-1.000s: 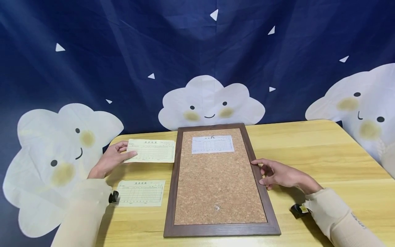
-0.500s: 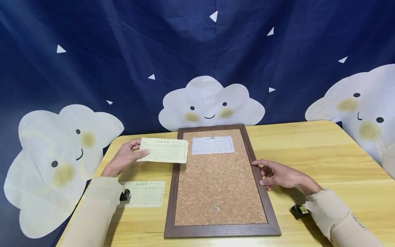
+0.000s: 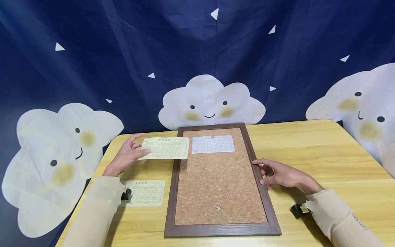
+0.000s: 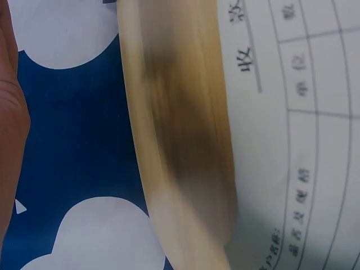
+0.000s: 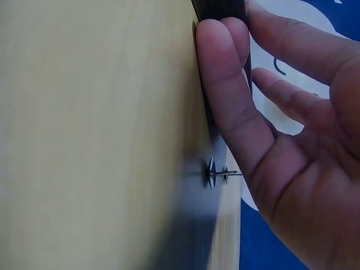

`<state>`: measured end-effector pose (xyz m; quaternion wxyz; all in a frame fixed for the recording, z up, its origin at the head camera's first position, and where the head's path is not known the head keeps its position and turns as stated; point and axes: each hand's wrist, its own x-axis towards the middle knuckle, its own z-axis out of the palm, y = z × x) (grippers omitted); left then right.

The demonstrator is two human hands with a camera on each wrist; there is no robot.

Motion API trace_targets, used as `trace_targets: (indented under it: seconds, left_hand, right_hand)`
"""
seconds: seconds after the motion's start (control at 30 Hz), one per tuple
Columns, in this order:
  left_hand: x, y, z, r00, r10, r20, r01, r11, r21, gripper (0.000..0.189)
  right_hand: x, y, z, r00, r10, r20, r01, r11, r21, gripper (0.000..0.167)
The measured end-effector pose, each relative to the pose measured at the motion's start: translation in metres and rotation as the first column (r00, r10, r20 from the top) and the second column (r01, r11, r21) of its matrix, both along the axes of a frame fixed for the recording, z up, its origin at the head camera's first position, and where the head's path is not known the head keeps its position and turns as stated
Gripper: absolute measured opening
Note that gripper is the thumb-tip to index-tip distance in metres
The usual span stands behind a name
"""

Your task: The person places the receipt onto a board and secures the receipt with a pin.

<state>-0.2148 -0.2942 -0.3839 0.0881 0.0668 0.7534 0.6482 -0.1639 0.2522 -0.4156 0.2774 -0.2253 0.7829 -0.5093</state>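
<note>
My left hand pinches the left end of a pale yellow receipt form, thumb on top. Its edges look like several sheets stacked together. The form's right end overlaps the left side of a corkboard with a dark wooden frame. In the left wrist view, the form's printed sheet fills the right side. My right hand grips the board's right frame edge, index finger and thumb on the wood. A bluish-white form lies at the top of the cork, with a small metal piece at its upper edge.
Another yellow form lies on the wooden table, left of the board, partly behind the left wrist. A small silvery item sits low on the cork. Near the right thumb is a thumbtack. A blue cloud-patterned curtain hangs behind.
My left hand has carried the yellow form rightward, from beside the board to over its left frame edge, settling slightly in the last half second. The right hand stays in place.
</note>
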Motion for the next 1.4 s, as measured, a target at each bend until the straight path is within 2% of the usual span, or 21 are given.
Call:
trace_targets:
  seconds: [0.17, 0.33, 0.63, 0.97, 1.23, 1.4]
  left_hand:
    - [-0.002, 0.004, 0.0, 0.999, -0.022, -0.034, 0.021, 0.999, -0.034, 0.058]
    - [-0.006, 0.012, 0.002, 0.997, -0.015, -0.077, 0.007, 0.996, -0.093, 0.059]
    - [-0.009, 0.025, 0.006, 0.995, 0.0, -0.102, -0.015, 0.988, -0.155, 0.062]
    - [-0.01, 0.038, 0.005, 0.995, -0.021, -0.095, 0.02, 1.0, -0.006, 0.061]
    - [-0.008, 0.048, 0.004, 0.995, -0.02, -0.098, 0.021, 1.0, 0.007, 0.06]
    - [-0.007, 0.055, 0.003, 0.993, -0.021, -0.113, 0.025, 0.999, 0.029, 0.06]
  right_hand:
    - [-0.001, 0.0, 0.001, 1.0, 0.0, -0.001, 0.0, 1.0, 0.002, 0.068]
    - [-0.002, -0.001, 0.001, 1.0, 0.005, -0.007, -0.005, 1.0, 0.005, 0.067]
    - [-0.002, -0.001, 0.002, 1.0, 0.007, -0.02, -0.006, 1.0, 0.015, 0.066]
    - [-0.001, -0.002, 0.004, 1.0, 0.014, -0.023, -0.014, 1.0, 0.016, 0.066]
    - [-0.001, -0.003, 0.006, 0.999, 0.036, -0.028, -0.034, 0.998, 0.043, 0.065]
    - [-0.003, -0.008, 0.016, 1.0, 0.024, -0.014, -0.023, 0.998, 0.065, 0.065]
